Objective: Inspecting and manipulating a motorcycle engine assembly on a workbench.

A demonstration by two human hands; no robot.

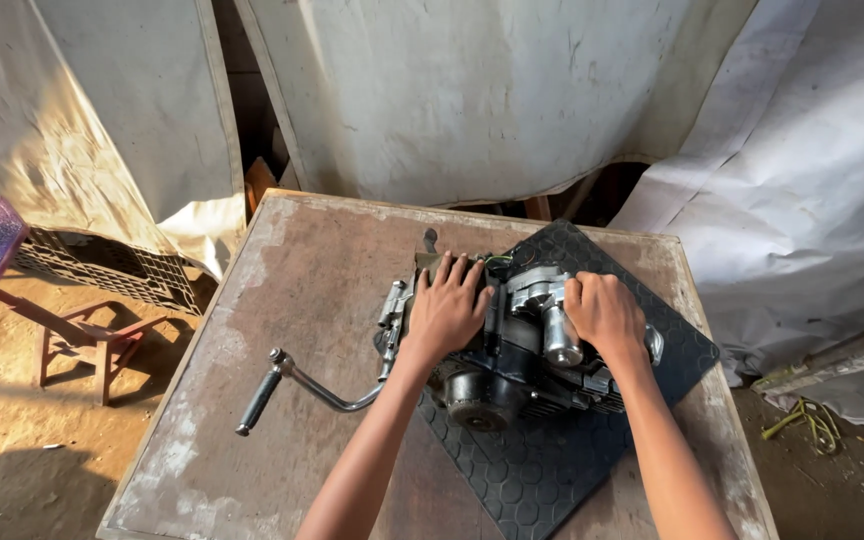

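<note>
I see both hands on the engine (512, 345). My left hand (444, 312) lies flat on its top with fingers spread, pressing, not gripping. My right hand (604, 315) curls its fingers over the far side, beside a shiny silver tube (560, 340). The engine sits on a black mat (552, 470) on the surface (292, 300). It looks dark, greasy and whole. Its kick lever (297, 385) sticks out left. I judge the work is just starting.

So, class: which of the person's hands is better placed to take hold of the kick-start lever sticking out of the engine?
Probably the left hand. It rests on the engine side where the kick-start lever juts out. The right hand lies on the far side, so it would have to cross over.
</note>
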